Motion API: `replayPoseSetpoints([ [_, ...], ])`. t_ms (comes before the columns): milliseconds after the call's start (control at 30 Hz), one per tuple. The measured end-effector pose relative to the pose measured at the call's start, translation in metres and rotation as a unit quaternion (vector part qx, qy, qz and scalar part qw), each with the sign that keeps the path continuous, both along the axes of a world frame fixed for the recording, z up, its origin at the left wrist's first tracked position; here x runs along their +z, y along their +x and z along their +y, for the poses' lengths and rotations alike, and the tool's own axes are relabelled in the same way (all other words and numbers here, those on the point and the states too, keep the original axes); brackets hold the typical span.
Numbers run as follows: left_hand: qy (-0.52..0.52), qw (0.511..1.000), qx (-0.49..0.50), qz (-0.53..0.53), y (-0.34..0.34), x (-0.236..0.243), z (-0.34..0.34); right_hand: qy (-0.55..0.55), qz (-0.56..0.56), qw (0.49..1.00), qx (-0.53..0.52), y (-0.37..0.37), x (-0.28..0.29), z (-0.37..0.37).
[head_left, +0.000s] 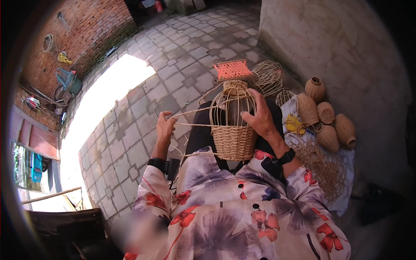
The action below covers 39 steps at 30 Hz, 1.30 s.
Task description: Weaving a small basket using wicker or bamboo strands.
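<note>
Centrally, an unfinished wicker basket [235, 142] sits between the person's thighs. Its near part is closed, tightly twined tan fibre with a ropy, ridged surface; beyond that, bare, slender ribs [219, 110] bow outward and gather into a narrow woven collar [236, 88] at the far end. Form: rounded, bottle-like, body half filled in.

Left hand [165, 126]: narrow, fingers pinched on a fibre strand [193, 125] running taut to the weave's edge. Right hand [261, 116]: wide, thumb and fingers spread against the ribs on the right side.

Just beyond the collar stands a wooden frame webbed with orange cord [232, 69]; right of it lies a loose tangle of pale wicker [266, 78]. To the right, five rounded, woven vessels [308, 109] and limp, stringy fibre [323, 167] rest on a white cloth [345, 171]. Underfoot: rough grey paving [171, 82].
</note>
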<state>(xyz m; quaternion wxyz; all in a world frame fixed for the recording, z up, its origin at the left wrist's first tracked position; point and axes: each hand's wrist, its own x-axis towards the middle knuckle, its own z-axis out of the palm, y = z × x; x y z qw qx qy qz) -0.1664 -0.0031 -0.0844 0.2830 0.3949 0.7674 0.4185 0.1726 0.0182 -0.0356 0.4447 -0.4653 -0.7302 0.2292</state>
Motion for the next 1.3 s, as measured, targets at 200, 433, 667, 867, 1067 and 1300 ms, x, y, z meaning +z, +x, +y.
replayPoseSetpoints([
  [200, 0.229, 0.929, -0.239, 0.168, 0.049, 0.059, -0.003, 0.019, 0.049, 0.998, 0.028, 0.005, -0.011, 0.006],
  [433, 0.296, 0.866, -0.277, 0.294, 0.107, 0.063, 0.008, 0.014, 0.05, 0.998, 0.034, 0.001, -0.018, 0.009],
  [667, 0.033, 0.948, -0.058, 0.311, -0.022, 0.025, -0.006, 0.024, 0.056, 0.998, 0.011, 0.002, -0.01, 0.004],
  [867, 0.036, 0.929, -0.156, 0.334, -0.006, 0.019, -0.003, 0.038, 0.044, 0.998, 0.005, 0.003, -0.015, 0.005],
  [1067, 0.208, 0.925, -0.28, 0.149, 0.091, 0.052, 0.035, 0.034, 0.043, 0.999, -0.001, 0.002, -0.013, 0.003],
  [1300, 0.265, 0.859, -0.351, 0.262, 0.091, 0.078, 0.006, 0.035, 0.06, 0.998, 0.006, 0.001, -0.015, 0.004],
])
